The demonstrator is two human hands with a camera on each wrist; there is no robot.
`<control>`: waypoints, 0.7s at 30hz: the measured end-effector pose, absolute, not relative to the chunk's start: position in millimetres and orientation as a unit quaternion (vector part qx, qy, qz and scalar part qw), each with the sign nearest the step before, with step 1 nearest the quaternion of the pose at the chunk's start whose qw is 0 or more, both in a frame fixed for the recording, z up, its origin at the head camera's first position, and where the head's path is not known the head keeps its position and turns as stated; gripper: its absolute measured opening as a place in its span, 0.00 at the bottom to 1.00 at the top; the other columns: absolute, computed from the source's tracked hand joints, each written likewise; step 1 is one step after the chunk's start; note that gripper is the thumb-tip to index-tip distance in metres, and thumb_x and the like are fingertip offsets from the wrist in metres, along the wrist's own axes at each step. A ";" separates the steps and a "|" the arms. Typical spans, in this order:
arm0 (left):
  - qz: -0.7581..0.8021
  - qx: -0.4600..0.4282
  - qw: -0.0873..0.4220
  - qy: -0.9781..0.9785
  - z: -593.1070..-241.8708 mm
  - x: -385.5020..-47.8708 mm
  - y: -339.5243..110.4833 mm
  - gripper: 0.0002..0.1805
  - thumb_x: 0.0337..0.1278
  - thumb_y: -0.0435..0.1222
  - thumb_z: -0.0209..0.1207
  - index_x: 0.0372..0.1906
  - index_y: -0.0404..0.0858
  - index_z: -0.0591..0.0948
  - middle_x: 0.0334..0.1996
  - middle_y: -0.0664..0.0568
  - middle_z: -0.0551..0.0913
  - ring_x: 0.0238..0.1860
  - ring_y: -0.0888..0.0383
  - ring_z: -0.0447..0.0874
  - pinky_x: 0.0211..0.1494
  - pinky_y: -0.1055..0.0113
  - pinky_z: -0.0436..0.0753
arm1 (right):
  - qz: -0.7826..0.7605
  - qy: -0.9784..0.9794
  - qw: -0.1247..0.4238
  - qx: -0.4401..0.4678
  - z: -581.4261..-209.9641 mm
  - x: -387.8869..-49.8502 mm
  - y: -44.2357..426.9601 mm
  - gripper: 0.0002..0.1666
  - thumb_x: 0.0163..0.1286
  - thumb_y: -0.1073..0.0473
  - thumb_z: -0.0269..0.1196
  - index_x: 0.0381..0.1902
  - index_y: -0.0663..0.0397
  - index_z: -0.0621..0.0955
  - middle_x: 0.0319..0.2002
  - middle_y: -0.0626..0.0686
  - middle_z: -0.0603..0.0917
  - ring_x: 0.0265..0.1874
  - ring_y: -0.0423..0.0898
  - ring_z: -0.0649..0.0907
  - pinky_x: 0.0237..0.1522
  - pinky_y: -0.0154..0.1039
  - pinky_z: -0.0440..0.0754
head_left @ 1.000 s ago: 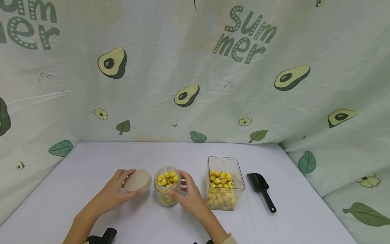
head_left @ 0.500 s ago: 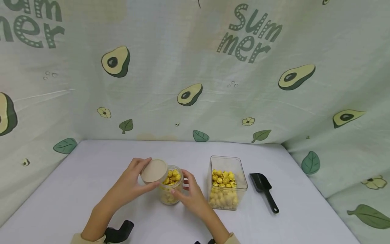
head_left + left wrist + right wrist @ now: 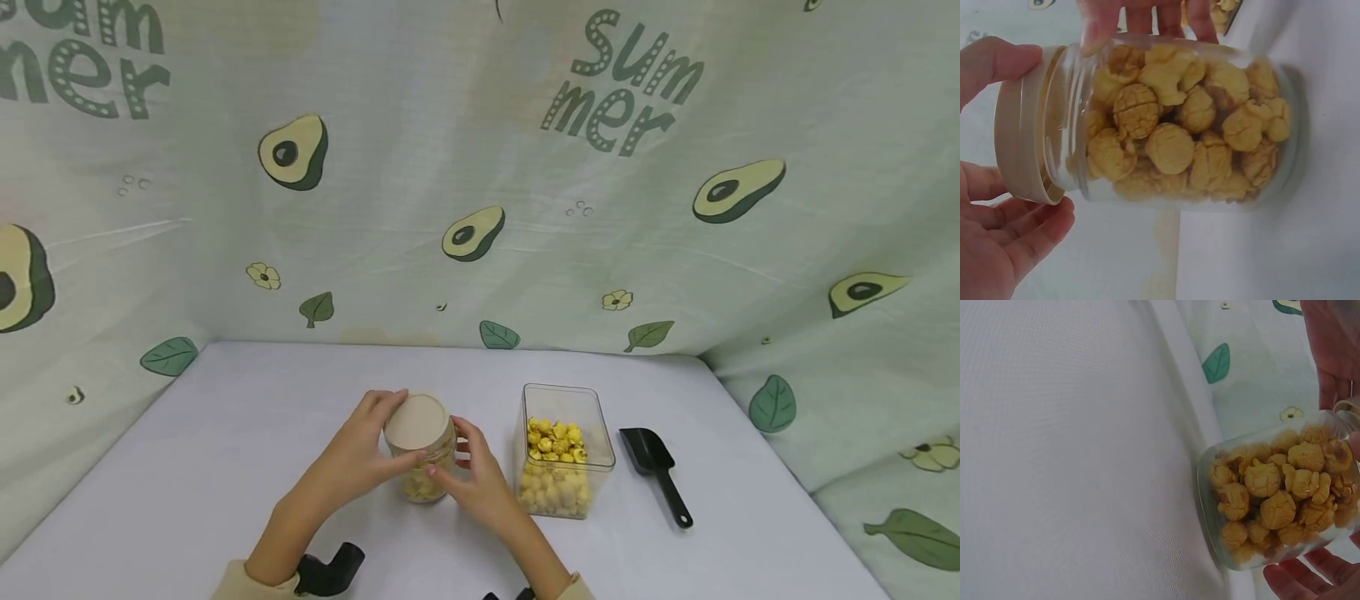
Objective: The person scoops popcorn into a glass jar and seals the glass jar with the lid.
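Observation:
A clear jar (image 3: 424, 483) of popcorn stands upright on the white table. My left hand (image 3: 367, 442) grips the cream round lid (image 3: 417, 422) by its rim, thumb and fingers on opposite sides. In the left wrist view the lid (image 3: 1019, 131) sits at the jar's mouth, slightly tilted, a narrow gap showing along its edge. My right hand (image 3: 478, 479) holds the jar from the right side, fingers behind and thumb in front. Yellow-brown popcorn (image 3: 1172, 147) fills most of the jar. The right wrist view shows the jar's base (image 3: 1210, 506) against the tabletop.
Right of the hands stands an open clear square container (image 3: 570, 487) partly filled with popcorn. Beyond it lies a black scoop (image 3: 658, 475). The white table (image 3: 300, 392) ends at a printed cloth backdrop (image 3: 390, 175) behind and at both sides.
My left hand has carried the lid rightward from beside the jar, over the popcorn, onto its mouth. My right hand has kept its hold on the jar. The view has shifted slightly.

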State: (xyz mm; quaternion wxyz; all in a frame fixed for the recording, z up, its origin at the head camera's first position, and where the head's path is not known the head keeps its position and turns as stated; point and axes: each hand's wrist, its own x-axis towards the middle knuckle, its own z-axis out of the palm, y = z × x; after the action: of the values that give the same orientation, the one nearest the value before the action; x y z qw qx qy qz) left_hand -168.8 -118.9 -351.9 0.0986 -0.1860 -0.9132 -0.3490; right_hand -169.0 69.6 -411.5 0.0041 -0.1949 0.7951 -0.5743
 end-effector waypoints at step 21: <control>-0.328 -0.181 0.118 -0.920 -358.9 -167.6 -108.8 0.44 0.39 0.48 0.71 0.62 0.32 0.68 0.54 0.45 0.72 0.54 0.49 0.74 0.55 0.52 0.79 | -0.565 0.802 0.009 -0.194 -413.2 -168.8 72.9 0.43 0.64 0.50 0.61 0.69 0.60 0.55 0.63 0.59 0.65 0.57 0.53 0.70 0.56 0.50 0.73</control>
State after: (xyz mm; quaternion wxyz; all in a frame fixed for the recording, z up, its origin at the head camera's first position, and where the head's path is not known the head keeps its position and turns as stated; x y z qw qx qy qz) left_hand -167.6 -108.8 -358.9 0.1184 -0.1813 -0.9197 -0.3276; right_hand -168.8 72.9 -413.2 0.0087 -0.1940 0.8022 -0.5647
